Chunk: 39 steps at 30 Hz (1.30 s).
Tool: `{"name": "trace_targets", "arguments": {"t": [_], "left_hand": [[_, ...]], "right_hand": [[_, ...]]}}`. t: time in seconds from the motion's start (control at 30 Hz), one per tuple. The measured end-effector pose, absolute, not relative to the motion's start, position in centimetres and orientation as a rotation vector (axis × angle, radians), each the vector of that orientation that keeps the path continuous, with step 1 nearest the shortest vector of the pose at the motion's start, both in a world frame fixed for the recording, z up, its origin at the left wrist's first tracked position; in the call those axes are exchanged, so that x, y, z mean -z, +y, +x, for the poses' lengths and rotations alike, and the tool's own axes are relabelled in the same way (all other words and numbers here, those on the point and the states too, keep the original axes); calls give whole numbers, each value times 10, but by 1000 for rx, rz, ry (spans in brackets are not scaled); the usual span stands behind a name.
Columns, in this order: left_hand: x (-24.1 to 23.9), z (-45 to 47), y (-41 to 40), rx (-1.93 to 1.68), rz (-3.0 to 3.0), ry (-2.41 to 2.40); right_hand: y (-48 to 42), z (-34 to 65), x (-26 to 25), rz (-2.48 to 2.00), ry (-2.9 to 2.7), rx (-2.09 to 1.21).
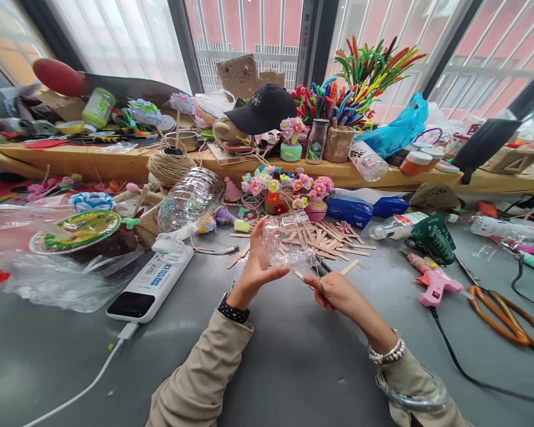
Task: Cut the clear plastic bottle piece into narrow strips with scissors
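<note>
Hands meet mid-scene over grey table [293,367]. Left hand [254,268]: fingers spread, curled round left side of clear plastic bottle [289,240], gripping it just above table. Right hand [336,292]: fingers closed round thin tool [317,274], kind unclear, tip at bottle's near end. Craft sticks [333,234] scattered just beyond bottle. Pink glue gun [432,283] to right, orange-handled scissors [507,317] farther right. White power bank [151,284] at left.

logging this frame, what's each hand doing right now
Left hand: closed around the clear plastic bottle.
Right hand: closed on a thin tool at the bottle; what kind cannot be told.
</note>
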State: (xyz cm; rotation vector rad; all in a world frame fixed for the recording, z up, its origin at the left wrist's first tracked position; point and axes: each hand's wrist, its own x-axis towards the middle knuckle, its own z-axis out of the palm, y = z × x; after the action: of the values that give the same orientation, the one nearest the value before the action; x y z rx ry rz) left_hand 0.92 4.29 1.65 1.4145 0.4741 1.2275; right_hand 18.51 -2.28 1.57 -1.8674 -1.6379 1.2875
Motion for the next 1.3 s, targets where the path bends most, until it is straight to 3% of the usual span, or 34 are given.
{"name": "trace_targets", "arguments": {"t": [0.77, 1.3], "left_hand": [[-20, 10, 42, -1206, 1221, 372], [-22, 8, 43, -1134, 1146, 329]], "right_hand": [[-24, 179, -22, -1951, -1738, -990], [-26, 177, -25, -2024, -1661, -1015]]}}
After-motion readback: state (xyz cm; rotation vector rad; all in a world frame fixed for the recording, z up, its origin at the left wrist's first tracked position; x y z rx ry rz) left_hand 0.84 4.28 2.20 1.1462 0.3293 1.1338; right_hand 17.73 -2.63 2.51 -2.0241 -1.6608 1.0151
